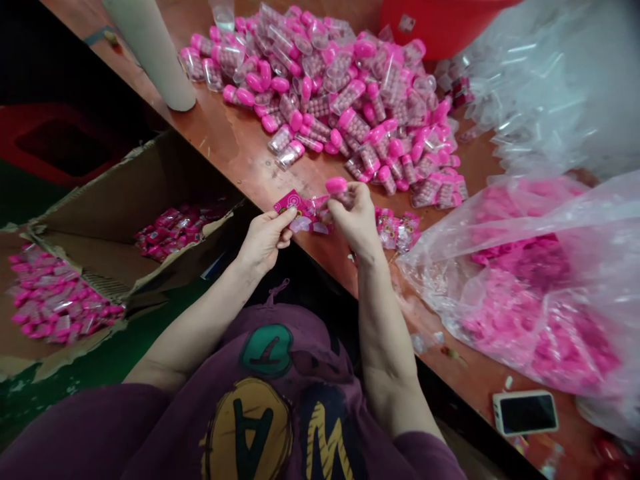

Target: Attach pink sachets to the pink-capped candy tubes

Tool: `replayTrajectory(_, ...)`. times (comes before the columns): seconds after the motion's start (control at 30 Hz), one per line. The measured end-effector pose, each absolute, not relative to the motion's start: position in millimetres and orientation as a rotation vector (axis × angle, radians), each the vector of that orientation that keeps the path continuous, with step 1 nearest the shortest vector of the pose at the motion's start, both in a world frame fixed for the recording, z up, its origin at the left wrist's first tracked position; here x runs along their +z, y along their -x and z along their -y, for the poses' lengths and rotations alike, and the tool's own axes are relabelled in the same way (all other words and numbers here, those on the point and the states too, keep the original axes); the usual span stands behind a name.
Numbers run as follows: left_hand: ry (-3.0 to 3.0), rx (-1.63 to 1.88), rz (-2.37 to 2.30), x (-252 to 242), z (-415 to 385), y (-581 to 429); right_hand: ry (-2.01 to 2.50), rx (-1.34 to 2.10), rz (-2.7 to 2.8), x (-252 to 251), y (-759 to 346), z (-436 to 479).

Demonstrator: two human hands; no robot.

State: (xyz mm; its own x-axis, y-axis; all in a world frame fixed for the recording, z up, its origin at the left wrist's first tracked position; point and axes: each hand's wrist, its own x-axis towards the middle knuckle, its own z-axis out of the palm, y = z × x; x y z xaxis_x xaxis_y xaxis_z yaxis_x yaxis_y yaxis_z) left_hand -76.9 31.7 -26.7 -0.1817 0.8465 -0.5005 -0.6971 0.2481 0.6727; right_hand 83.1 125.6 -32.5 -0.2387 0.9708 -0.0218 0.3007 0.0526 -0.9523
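My left hand [264, 239] pinches a pink printed wrapper [289, 201] with a clear part at the table's front edge. In my right hand [356, 219] is a small clear bottle with a pink cap [337, 186], cap tilted up and away from me. The bottle's lower part is hidden by my fingers and lies close to the wrapper. Just right of that wrist, more pink printed wrappers [397, 230] rest on the table. Beyond both hands spreads a big heap of pink-capped bottles [345, 100] filled with small pink balls.
A pale post [155, 60] stands at the table's left edge. Below it are cardboard boxes [85, 200] with pink packed pieces. Right are a clear bag [445, 267] of pink parts, clear plastic pieces [540, 100] and a phone [525, 413]. A red tub [440, 27] is behind.
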Motion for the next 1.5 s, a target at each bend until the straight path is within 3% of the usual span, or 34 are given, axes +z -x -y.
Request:
replayTrajectory(0.1,-0.189,1.26,-0.98,-20,-22,61,1.14,1.52,1.288,-26,-111,-69)
replayTrajectory(0.23,-0.22,1.129,-0.973,-17,-9,31,1.134,1.614,0.936,-34,-131,-20)
replayTrajectory(0.8,-0.385,0.887,-1.046,-34,22,-48,1.405,1.218,0.888,-63,-169,50)
replayTrajectory(1.3,-0.301,0.925,-1.102,-31,21,-39,1.293,1.479,0.865,-53,-192,76)
replayTrajectory(1.5,-0.257,0.933,-1.137,-31,20,-43,1.488,1.17,1.033,-59,-182,100)
